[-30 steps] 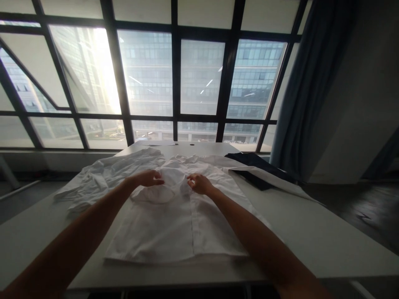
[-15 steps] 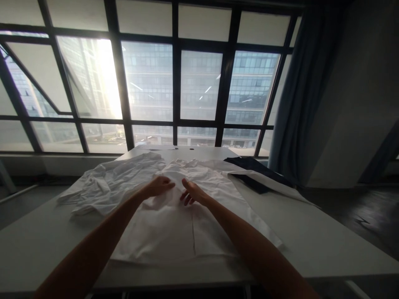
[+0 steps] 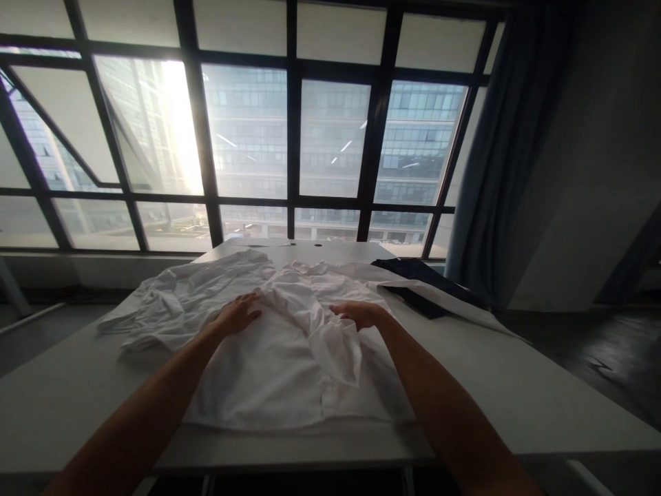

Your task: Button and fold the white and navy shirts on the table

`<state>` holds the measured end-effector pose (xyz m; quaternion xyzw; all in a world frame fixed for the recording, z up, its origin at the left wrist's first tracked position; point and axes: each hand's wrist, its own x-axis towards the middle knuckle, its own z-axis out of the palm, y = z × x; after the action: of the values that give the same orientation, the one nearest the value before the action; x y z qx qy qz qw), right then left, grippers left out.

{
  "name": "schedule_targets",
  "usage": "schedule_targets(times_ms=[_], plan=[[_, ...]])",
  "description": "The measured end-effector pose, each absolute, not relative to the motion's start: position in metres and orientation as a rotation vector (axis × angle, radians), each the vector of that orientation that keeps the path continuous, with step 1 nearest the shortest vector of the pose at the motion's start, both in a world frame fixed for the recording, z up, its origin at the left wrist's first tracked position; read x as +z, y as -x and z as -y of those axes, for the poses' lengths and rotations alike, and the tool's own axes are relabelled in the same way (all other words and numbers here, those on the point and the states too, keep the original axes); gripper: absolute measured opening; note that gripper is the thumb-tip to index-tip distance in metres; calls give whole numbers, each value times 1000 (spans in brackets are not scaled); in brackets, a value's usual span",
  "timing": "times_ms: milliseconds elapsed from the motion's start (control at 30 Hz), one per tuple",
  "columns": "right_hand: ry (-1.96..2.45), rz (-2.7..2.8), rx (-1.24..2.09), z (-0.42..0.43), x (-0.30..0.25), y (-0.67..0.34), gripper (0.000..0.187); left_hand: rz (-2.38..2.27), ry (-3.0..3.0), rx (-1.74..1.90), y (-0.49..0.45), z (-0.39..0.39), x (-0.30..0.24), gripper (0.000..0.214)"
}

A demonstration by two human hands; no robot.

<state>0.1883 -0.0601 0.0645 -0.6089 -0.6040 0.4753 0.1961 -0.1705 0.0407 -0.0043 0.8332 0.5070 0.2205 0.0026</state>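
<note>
A white shirt lies spread over the table, its hem towards me. My left hand rests on the left side of the shirt with its fingers stretched out, holding nothing. On the other side, my right hand has its fingers closed on the shirt's front edge. A loose flap of the fabric stands up in folds beneath that hand. Part of the right hand's grip is hidden by the cloth.
Rumpled white fabric lies at the left of the white table. Dark navy cloth is at the right, with a white sleeve across it. Windows stand behind the table; a blue curtain hangs at the right.
My hands have parted from the middle of the shirt. The left moved left and opened flat; the right moved right, pulling the front edge into a raised, folded flap.
</note>
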Motion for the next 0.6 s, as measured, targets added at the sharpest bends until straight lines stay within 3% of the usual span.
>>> schedule_targets(times_ms=[100,267,367,433,600], plan=[[1757,1783,1468,67,74,-198,61,-1670,-2664,507,178,-41,-11,53],[1882,2243,828,71,81,-202,44,-1633,-2800,625,152,-25,6,47],[1705,2374,605,73,81,-200,54,-1410,-2873,689,125,-13,12,37],[1478,2447,686,75,81,-197,56,-1281,-2886,671,110,-7,11,30],[1148,2347,1107,77,87,-193,22,-1197,-2886,654,98,-5,4,29]])
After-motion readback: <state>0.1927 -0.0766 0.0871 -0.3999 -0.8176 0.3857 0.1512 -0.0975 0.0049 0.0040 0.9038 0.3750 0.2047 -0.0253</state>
